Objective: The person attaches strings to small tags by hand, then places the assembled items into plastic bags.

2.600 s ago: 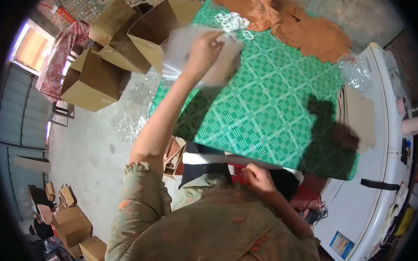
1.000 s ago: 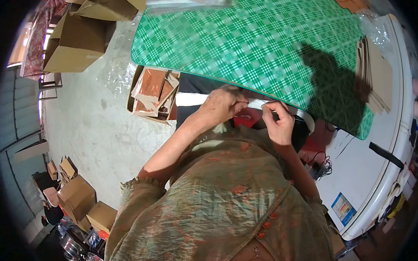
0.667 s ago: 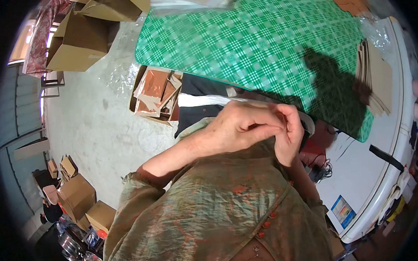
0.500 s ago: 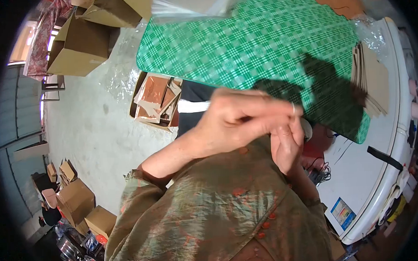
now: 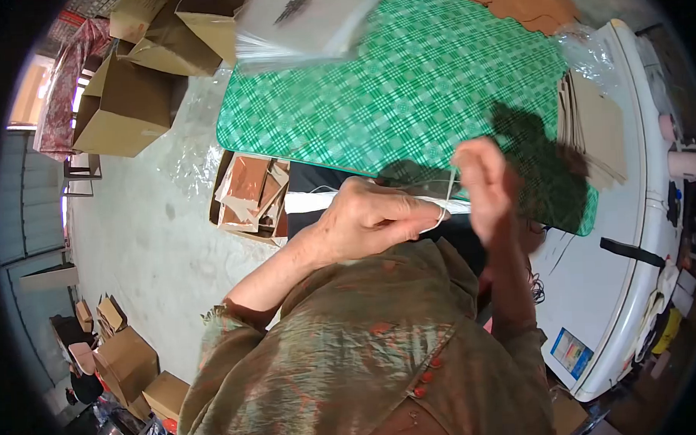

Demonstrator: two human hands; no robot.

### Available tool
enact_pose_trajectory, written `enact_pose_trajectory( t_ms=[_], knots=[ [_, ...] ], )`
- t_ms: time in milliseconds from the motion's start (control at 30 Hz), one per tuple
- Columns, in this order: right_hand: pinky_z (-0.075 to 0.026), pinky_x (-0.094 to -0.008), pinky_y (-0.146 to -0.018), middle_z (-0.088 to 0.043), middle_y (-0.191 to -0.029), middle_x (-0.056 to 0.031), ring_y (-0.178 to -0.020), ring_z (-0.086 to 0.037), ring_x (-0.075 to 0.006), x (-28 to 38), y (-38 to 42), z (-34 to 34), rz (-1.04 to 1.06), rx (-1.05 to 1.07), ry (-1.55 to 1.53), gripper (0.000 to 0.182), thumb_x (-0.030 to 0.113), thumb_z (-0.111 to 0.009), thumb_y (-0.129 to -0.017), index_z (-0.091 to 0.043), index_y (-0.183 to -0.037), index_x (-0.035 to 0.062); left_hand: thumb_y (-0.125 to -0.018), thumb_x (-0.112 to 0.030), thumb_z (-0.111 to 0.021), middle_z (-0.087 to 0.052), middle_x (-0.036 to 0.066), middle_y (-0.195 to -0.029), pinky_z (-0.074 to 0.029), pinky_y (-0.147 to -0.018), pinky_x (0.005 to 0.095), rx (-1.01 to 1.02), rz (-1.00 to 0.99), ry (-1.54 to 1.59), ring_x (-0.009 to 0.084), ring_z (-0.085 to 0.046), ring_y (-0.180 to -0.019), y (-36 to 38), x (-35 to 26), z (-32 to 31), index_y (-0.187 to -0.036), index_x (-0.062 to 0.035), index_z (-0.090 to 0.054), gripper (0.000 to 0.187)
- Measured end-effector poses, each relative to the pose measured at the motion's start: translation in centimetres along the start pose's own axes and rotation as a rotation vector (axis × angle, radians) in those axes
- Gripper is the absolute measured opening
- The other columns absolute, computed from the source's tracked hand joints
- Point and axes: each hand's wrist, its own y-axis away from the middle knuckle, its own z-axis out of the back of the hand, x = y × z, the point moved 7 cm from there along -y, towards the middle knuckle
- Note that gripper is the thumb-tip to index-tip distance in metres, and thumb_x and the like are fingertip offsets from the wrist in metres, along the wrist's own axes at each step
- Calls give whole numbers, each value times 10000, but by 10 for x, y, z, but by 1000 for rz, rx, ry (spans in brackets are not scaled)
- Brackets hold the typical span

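Observation:
A thin white cord [image 5: 449, 189] runs between my two hands, over the near edge of the green checked tablecloth [image 5: 405, 85]. My left hand [image 5: 375, 220] pinches the cord between thumb and fingers, and a loop of it hangs at the fingertips. To the right and a little higher, my right hand [image 5: 485, 178] is closed on the upper end of the cord, slightly blurred. White strands also lie across the dark cloth on my lap, beneath my hands.
Clear plastic sheets [image 5: 303, 27] lie at the table's far left. Brown card pieces [image 5: 590, 128] lie at its right, beside a white appliance [image 5: 596, 285]. An open box of brown scraps [image 5: 247, 194] stands at the left, with cartons [image 5: 125, 99] beyond.
My right hand has moved up and away from my left hand, and the cord between them now shows. My left hand is slightly lower. The view has shifted a little.

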Motion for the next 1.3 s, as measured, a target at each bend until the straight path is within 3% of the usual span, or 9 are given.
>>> enact_pose_trajectory(
  t_ms=[100,233,267,467,567,700,967,1133,1300],
  knots=[
    [-480,-317,-684,-600,-848,-81,-746,-589,-155,-46,29,-55,-343,203,-483,94,40,-478,-993,-553,-1017,-11,-881,-53,-706,-744,111,-824,-559,-625,256,-51,84,124,140,-708,-692,-8,0,10,-1046,0,-742,177],
    [-475,-354,-671,-573,-799,-100,-760,-616,-209,-12,48,-81,49,415,20,98,41,-461,-991,-539,-958,-8,-899,-71,-696,-751,72,-937,-553,-631,222,-215,259,208,80,-674,-735,-11,32,26,-1065,-16,-743,180],
    [-437,-284,-668,-577,-831,-36,-744,-526,-106,-1,48,-77,72,418,16,116,67,-495,-1001,-554,-927,-1,-903,-79,-699,-748,71,-969,-554,-641,228,-219,259,149,77,-670,-744,-12,39,29,-1074,-12,-739,188],
    [-439,-289,-615,-554,-772,-82,-679,-543,-143,14,-2,-8,39,23,77,69,7,-494,-966,-555,-950,-20,-902,-33,-681,-746,96,-940,-554,-644,235,-64,156,147,85,-668,-745,-7,24,7,-1067,6,-734,177],
    [-440,-286,-611,-553,-792,-87,-675,-535,-145,-50,16,-45,-152,116,-310,51,-8,-500,-962,-550,-954,-14,-871,-54,-716,-747,82,-894,-550,-669,238,-114,113,146,100,-678,-751,-11,14,12,-1058,-15,-746,194],
    [-447,-290,-618,-563,-844,-95,-673,-551,-179,9,50,-66,54,265,-46,50,-29,-508,-951,-547,-975,-9,-897,-48,-682,-745,79,-908,-552,-684,226,-292,346,257,89,-677,-779,-10,36,32,-1054,-4,-745,175],
    [-445,-299,-594,-595,-798,-73,-678,-546,-135,-12,-18,1,7,-116,115,91,16,-499,-966,-587,-963,-6,-858,-36,-717,-756,102,-903,-563,-639,255,-138,-10,-4,140,-718,-760,-3,22,1,-1036,-27,-754,182],
    [-500,-343,-677,-567,-816,-115,-730,-609,-260,-3,47,-87,218,428,92,85,-4,-583,-882,-589,-956,38,-879,-61,-704,-753,96,-954,-565,-646,241,-325,141,1,119,-702,-744,-11,20,40,-1050,-10,-745,183],
    [-474,-311,-639,-598,-826,-78,-719,-594,-163,22,6,-25,99,142,-72,86,16,-546,-926,-612,-978,-2,-868,-47,-700,-754,107,-903,-562,-625,250,-204,161,11,122,-703,-711,4,47,21,-1052,-33,-749,191]
  ],
)
